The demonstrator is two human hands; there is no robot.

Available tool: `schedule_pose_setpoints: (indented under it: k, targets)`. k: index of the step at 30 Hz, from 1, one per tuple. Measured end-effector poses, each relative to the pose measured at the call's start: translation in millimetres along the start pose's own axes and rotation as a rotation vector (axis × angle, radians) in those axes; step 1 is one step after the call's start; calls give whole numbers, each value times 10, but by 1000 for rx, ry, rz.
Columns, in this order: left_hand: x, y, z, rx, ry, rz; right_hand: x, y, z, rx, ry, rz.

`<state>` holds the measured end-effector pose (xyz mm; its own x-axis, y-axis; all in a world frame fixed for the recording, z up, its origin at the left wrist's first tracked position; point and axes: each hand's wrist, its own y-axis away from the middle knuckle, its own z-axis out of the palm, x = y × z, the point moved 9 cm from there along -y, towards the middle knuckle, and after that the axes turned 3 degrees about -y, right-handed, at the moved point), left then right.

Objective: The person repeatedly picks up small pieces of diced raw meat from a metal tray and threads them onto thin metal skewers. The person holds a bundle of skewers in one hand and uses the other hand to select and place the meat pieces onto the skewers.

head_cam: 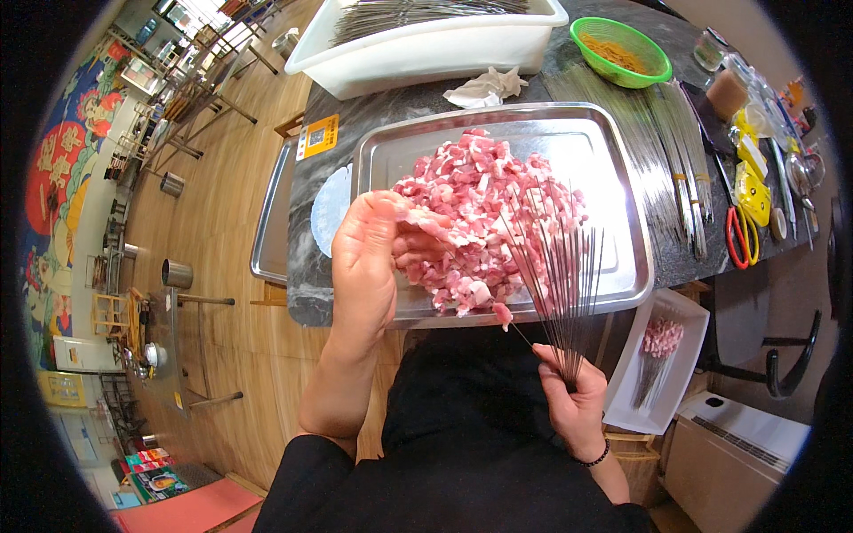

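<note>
A heap of diced raw pink and white meat (493, 193) lies in a shallow stainless steel tray (630, 220). At the heap's left side is my left hand (380, 246), fingers curled around several meat pieces. My right hand (573, 393), with a beaded bracelet on its wrist, grips a fanned bundle of thin metal skewers (560, 286) below the tray's front edge. One skewer slants out from its thumb and index finger towards the heap, with a meat piece (502, 316) on it. The fan's upper ends overlap the tray.
Around the tray on the dark marble table (426, 100) are a white bin (426, 60) of skewers, crumpled tissue (486, 88), a green basket (620, 56), loose skewers (620, 126) and scissors (741, 236). A white container (690, 353) with meat skewers stands lower right.
</note>
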<state>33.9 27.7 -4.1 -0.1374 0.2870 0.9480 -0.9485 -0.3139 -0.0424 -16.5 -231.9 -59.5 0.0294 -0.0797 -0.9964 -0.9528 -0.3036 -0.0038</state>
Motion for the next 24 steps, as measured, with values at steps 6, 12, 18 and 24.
schedule_pose_setpoints:
  k: [6,12,18,24]
  targets:
    - [29,9,-6,-11,-117,80,26,15,-9,0,5,38]
    - [73,-23,-70,-42,-246,49,58,43,-39,12,18,42]
    - [267,24,15,-216,-1248,396,112,75,-66,22,-16,76]
    - [197,128,-94,-136,-1790,481,144,99,-37,9,-16,88]
